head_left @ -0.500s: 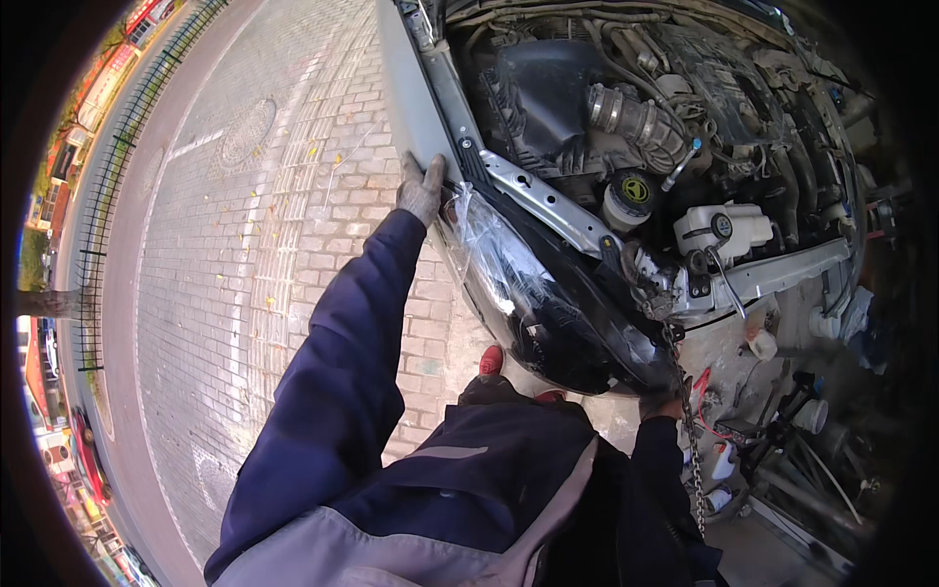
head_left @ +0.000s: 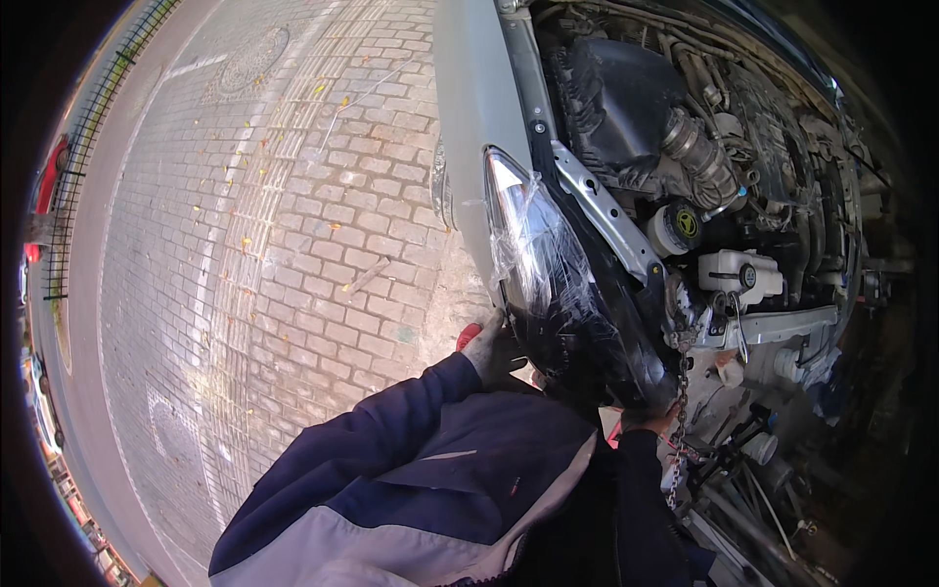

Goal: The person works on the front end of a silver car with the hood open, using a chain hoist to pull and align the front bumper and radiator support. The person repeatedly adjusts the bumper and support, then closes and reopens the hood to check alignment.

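Note:
A car headlight [head_left: 538,240], its clear and black surface partly wrapped in wrinkled film, sits at the car's front corner beside the grey fender [head_left: 468,88]. My left hand [head_left: 482,347], in a dirty grey glove, grips the headlight's near left edge, just below the fender's tip; some of its fingers are hidden behind that edge. At the headlight's lower right end, my right hand [head_left: 648,417] is closed around its underside, with the fingers mostly out of sight. A hanging metal chain [head_left: 678,440] passes right beside this hand.
A metal crossbar [head_left: 608,217] runs along the engine bay, near a round black-capped reservoir [head_left: 675,229] and a white tank [head_left: 740,275]. Loose parts and tools lie at the lower right. Brick paving [head_left: 333,215] stretches to the left, where a fence stands.
My left hand has moved down from the fender and headlight's upper corner to the headlight's lower left edge. My right hand stays at the lower end. The view has shifted.

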Demonstrator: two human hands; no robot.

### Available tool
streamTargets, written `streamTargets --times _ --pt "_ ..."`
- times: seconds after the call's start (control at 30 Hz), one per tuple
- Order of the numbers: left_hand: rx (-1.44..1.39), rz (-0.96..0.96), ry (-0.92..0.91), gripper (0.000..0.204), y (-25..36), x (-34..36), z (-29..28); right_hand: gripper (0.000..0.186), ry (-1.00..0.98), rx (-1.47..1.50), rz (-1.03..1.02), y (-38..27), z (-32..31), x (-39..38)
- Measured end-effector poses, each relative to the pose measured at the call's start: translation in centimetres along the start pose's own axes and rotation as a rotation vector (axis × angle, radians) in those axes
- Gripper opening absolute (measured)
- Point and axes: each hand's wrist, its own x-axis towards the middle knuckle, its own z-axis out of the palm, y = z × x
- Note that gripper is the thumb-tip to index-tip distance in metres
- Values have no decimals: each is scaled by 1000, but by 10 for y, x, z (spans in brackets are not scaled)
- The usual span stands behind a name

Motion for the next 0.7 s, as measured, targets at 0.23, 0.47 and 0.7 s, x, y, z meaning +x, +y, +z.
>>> streamTargets --times 0.23,0.47,0.7 --pt "-372 212 -247 90 -8 21 14 83 -143 -60 44 -3 -18 14" --pt "-393 340 -222 85 -18 33 12 81 40 -97 -1 -4 2 -3" --pt "-367 323 -199 100 -17 37 20 80 -267 -878 -641 15 -85 93"
